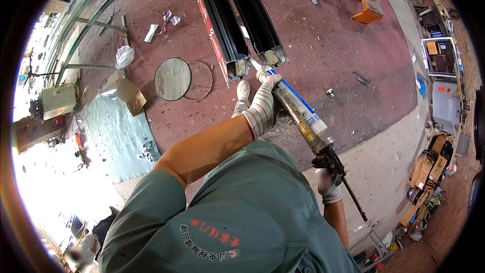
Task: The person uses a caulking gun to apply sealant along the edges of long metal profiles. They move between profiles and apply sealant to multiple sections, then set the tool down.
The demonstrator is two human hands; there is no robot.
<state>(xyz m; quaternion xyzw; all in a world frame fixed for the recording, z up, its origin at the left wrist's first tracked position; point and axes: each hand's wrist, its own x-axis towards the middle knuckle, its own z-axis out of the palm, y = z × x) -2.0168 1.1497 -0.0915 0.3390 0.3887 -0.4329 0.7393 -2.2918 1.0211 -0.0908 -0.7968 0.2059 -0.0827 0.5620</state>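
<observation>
A dark red, debris-specked floor (pixel 364 91) filled most of the view, with a paler concrete strip (pixel 366 164) along its right and lower right. A green metal-bar frame (pixel 88 23) stood at the upper left. Two long black profiles (pixel 255 12) ran side by side from the top edge, their cut ends toward the person. A blue-green sheet (pixel 118 139) lay on the left, brown cardboard boxes (pixel 429 169) were heaped along the right side, and an orange stool (pixel 373 7) with a worn top stood at the upper right.

The stained, dark metal caulking gun (pixel 305 130), carrying a white-and-blue cylindrical cartridge (pixel 302 106), was held up in front of the person's body. Its long axis ran diagonally from the thin rear rod at lower right to the front end at upper left, pointing away from the person toward the profiles' cut ends.

The gun spanned the space between the two hands, which were apart. The left hand (pixel 263 103), in a striped knitted glove, was wrapped around the front end; the right hand (pixel 326 174), partly blurred, was clenched at the rear handle. The slim whitish nozzle (pixel 255 64) sat beside the profile ends; whether it touched them could not be told.
</observation>
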